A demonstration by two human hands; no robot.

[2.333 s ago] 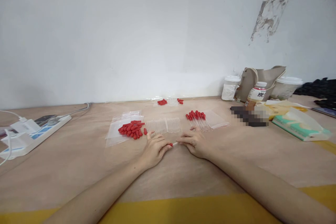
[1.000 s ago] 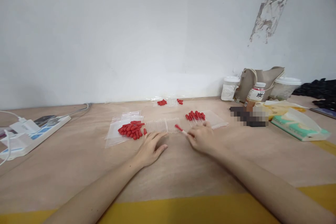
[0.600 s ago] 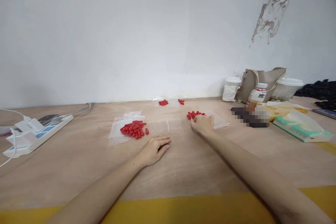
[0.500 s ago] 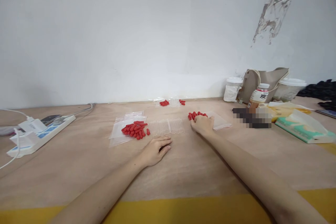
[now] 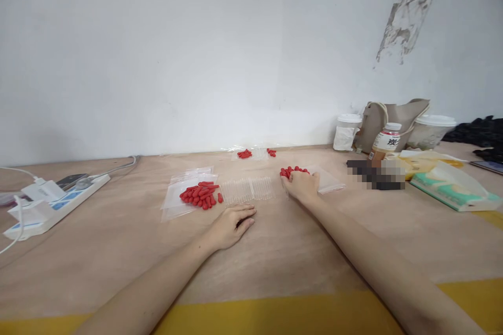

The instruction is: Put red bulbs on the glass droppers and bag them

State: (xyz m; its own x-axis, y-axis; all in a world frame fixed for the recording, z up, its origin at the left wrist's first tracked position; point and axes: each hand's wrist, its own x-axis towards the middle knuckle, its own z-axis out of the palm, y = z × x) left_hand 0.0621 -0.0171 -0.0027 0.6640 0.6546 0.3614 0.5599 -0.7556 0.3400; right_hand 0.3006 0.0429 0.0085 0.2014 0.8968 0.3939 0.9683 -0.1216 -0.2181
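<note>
My left hand (image 5: 234,226) rests on the table just in front of a row of thin clear tubes (image 5: 247,190), its fingers stretched out and nothing in them. My right hand (image 5: 302,185) is at the near edge of the right-hand pile of red rubber bulbs (image 5: 293,170), partly covering it. Its fingers are bent together; a faint thin streak shows below the fingertips, but I cannot make out what they hold. Left of the tubes, a larger heap of red bulbs (image 5: 199,194) lies on clear plastic bags (image 5: 170,200), with one single bulb (image 5: 220,198) beside it.
Small clear bags with red bulbs (image 5: 244,154) lie by the wall. On the left is a power strip (image 5: 63,204) with chargers and cables. A lidded cup (image 5: 346,133), a drink bottle (image 5: 387,142), a grey bag (image 5: 404,115) and a tissue pack (image 5: 451,188) stand or lie right.
The view has shifted slightly. My right hand has moved a little to the left beside the red bulbs. My left hand stays in place on the table.
</note>
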